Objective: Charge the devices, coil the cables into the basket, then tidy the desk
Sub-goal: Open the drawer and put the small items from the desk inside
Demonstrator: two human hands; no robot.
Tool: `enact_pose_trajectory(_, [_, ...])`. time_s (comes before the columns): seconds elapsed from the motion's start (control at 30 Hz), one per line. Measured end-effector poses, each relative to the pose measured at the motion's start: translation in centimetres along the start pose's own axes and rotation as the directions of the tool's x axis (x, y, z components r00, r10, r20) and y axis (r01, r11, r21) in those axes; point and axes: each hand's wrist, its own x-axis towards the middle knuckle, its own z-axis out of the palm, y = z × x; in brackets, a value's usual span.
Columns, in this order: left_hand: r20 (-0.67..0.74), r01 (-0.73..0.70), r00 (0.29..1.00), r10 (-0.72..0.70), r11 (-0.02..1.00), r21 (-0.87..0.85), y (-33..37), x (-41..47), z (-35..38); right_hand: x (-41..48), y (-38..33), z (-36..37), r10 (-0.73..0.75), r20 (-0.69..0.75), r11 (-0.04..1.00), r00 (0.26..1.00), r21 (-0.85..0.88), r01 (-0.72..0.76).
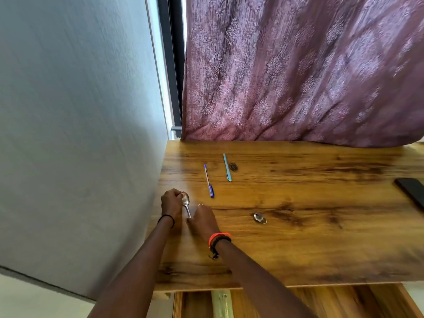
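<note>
A metal spoon [186, 203] lies between my hands at the left end of the wooden desk [298, 244]. My left hand [171, 203] curls its fingers round the spoon's bowl. My right hand [203, 220] grips the handle end, which is hidden under its fingers. A dark blue pen [209, 181] and a light blue pen [227, 167] lie just beyond my hands. A black phone [411, 191] sits at the desk's right edge, partly cut off by the frame. No cable or basket is in view.
A small shiny metal object [260, 218] lies right of my hands, and a small dark object [233, 167] sits beside the light blue pen. A purple curtain [298, 72] hangs over the desk's back edge. A grey wall [75, 134] borders the desk's left side.
</note>
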Motion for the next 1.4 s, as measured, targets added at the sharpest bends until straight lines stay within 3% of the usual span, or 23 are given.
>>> enact_pose_trajectory(0.3, [0.086, -0.063, 0.994, 0.068, 0.996, -0.065, 1.9, -4.3, 0.2, -2.5, 3.2, -2.2, 0.057, 0.062, 0.963, 0.996, 0.259, -0.071])
enact_pose_trajectory(0.43, [0.18, -0.104, 0.977, 0.116, 0.992, -0.078, 2.5, -7.7, 0.7, -6.0, 5.5, -4.4, 0.056, 0.169, 0.849, 0.984, 0.511, -0.136])
enact_pose_trajectory(0.6, [0.266, -0.126, 0.948, 0.175, 0.973, -0.192, 2.3, -12.9, 1.8, -11.8, 8.6, -7.6, 0.061, 0.247, 0.709, 0.967, 0.672, -0.217])
enact_pose_trajectory(0.67, [0.236, -0.165, 0.95, 0.207, 0.969, -0.186, 1.6, -14.9, 2.7, -14.4, 10.1, -8.6, 0.084, 0.283, 0.685, 0.955, 0.68, -0.261])
enact_pose_trajectory(0.77, [0.149, -0.272, 0.954, 0.261, 0.96, 0.06, -0.2, -16.1, 4.3, -18.2, 12.7, -9.4, 0.085, 0.361, 0.664, 0.929, 0.675, -0.323])
enact_pose_trajectory(0.97, [0.165, -0.456, 0.889, 0.426, 0.8, 0.389, -3.3, -16.8, 4.3, -23.5, 17.7, -9.3, 0.114, 0.496, 0.669, 0.861, 0.603, -0.435])
enact_pose_trajectory(1.23, [0.176, -0.527, 0.848, 0.501, 0.756, 0.388, -4.4, -17.1, 4.0, -22.2, 21.8, -6.2, 0.268, 0.417, 0.714, 0.868, 0.519, -0.47])
enact_pose_trajectory(1.4, [0.168, -0.535, 0.844, 0.51, 0.772, 0.344, -4.4, -17.5, 3.9, -20.0, 22.8, -3.7, 0.398, 0.347, 0.669, 0.849, 0.524, -0.527])
